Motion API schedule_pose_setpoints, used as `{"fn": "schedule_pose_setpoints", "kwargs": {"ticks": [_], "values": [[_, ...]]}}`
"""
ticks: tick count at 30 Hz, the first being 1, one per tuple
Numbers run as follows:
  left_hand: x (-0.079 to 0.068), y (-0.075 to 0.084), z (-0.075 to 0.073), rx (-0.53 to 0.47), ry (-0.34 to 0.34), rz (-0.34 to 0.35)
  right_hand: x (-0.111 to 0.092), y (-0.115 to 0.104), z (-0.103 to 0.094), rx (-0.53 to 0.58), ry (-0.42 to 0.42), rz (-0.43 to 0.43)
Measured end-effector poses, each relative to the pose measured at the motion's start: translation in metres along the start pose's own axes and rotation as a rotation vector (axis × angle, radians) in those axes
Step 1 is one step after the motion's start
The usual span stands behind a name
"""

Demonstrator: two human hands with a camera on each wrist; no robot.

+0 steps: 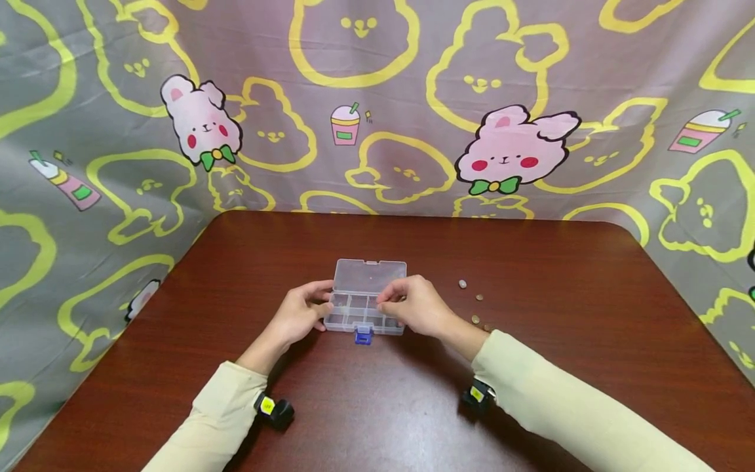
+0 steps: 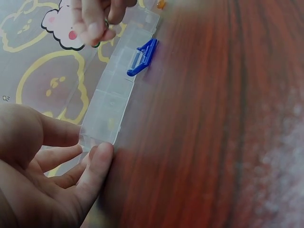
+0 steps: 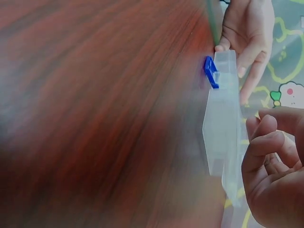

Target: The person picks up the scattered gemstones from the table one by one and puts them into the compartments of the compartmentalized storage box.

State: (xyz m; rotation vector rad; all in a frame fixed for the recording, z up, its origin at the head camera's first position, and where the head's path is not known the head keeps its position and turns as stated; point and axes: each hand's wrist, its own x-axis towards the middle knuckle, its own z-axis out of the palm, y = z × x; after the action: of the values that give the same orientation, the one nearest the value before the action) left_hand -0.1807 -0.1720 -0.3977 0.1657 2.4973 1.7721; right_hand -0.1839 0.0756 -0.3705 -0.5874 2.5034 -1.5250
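Observation:
A clear plastic compartment box [image 1: 367,312] sits on the table with its lid [image 1: 370,276] raised behind it and a blue latch [image 1: 363,337] hanging at the front. My left hand [image 1: 297,311] grips the box's left end, thumb at the front and fingers behind, as the left wrist view also shows. Over the right-hand compartments, my right hand [image 1: 415,305] has thumb and fingertips together. A tiny dark greenish piece [image 2: 107,22] shows between those fingertips in the left wrist view; its kind is mostly hidden by the fingers.
To the right of the box lie a whitish pebble-like piece [image 1: 463,284] and several small brownish pieces, one [image 1: 479,297] behind the others. The reddish-brown wooden table [image 1: 377,419] ends at a patterned cloth [image 1: 413,131] behind and at the sides.

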Motion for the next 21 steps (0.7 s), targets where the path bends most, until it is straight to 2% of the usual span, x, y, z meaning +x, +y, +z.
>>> {"fn": "schedule_pose_setpoints", "kwargs": {"ticks": [3, 8, 16, 21], "values": [[0.0, 0.002, 0.0, 0.003, 0.0, -0.008, -0.01, 0.005, -0.01, 0.017, -0.002, 0.005], [-0.001, 0.004, -0.001, 0.007, -0.001, -0.012, -0.026, 0.013, -0.028, 0.032, 0.0, 0.067], [0.0, 0.004, 0.0, 0.021, 0.007, -0.045, -0.05, 0.026, -0.054, 0.002, 0.011, 0.129], [0.001, 0.003, 0.0, 0.016, 0.004, -0.034, -0.062, 0.033, -0.075, 0.006, 0.005, 0.136]]}}
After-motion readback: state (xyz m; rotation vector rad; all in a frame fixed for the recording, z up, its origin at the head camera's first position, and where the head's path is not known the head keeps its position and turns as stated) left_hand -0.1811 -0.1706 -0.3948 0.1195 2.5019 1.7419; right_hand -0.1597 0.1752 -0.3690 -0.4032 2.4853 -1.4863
